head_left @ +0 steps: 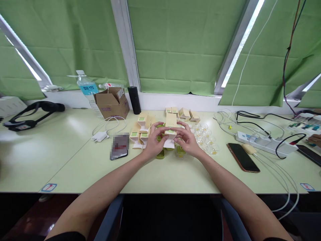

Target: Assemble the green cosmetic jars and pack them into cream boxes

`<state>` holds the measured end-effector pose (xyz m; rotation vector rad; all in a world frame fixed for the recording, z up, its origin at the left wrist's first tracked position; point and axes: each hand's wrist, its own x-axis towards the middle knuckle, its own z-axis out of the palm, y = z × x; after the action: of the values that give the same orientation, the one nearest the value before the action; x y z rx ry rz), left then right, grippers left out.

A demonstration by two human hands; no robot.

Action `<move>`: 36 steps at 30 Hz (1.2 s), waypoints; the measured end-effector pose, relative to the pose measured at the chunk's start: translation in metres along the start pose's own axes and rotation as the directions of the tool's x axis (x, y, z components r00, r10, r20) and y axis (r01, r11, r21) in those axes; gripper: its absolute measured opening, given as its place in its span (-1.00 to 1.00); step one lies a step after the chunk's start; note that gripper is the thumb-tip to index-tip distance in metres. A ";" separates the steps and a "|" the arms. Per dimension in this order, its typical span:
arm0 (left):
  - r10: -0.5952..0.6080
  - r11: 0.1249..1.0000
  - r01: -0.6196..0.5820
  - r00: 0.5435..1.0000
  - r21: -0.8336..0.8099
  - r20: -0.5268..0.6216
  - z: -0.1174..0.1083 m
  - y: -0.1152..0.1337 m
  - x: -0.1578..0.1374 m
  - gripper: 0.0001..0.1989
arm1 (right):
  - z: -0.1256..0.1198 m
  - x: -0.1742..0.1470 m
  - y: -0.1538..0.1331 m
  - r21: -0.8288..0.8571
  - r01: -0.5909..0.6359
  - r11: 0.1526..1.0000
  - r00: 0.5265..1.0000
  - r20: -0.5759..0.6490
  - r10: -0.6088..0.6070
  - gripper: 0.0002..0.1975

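Observation:
Between my two hands is a small cream paper box with an open white flap facing me. My left hand grips its left side, and my right hand grips its right side. Green-lidded small containers lie on the table under and around the hands, partly hidden by them. Just left of my left hand stand several similar cream boxes with flaps open. Clear plastic cups or lids are grouped right of my right hand.
More cream boxes stand at the back. Leftward are a phone, white charger, cardboard box, water bottle and black cylinder. Rightward lie another phone, a power strip and cables. Another person's hand shows far right.

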<state>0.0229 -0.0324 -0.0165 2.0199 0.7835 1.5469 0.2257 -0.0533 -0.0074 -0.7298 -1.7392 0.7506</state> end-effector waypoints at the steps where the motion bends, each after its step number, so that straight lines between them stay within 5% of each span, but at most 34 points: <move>1: -0.005 1.000 0.005 1.000 0.001 0.003 0.000 0.001 -0.001 -0.76 | 0.001 0.000 0.001 0.002 -0.005 1.000 1.000 -0.014 0.005 -0.62; 5: -0.010 0.999 0.012 0.998 -0.038 0.069 -0.001 0.001 -0.003 -0.66 | 0.002 0.001 0.004 -0.014 -0.011 1.000 0.996 -0.084 0.010 -0.67; 14: 0.041 0.992 -0.004 0.955 -0.124 0.293 -0.002 -0.002 -0.007 -0.12 | -0.001 0.006 0.006 0.076 -0.044 0.996 0.981 -0.185 0.057 -0.70; 26: -0.068 0.968 0.101 0.987 -0.231 0.148 0.002 0.003 -0.006 -0.47 | 0.001 0.001 0.005 0.000 -0.001 1.000 0.997 -0.072 0.002 -0.60; 36: -0.122 0.923 0.144 0.989 -0.357 0.083 0.005 -0.005 -0.004 -0.54 | 0.006 -0.003 0.001 0.040 0.006 0.999 1.000 -0.004 -0.006 -0.56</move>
<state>0.0266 -0.0320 -0.0241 1.6982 0.5498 1.4265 0.2213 -0.0553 -0.0116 -0.6984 -1.7178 0.7775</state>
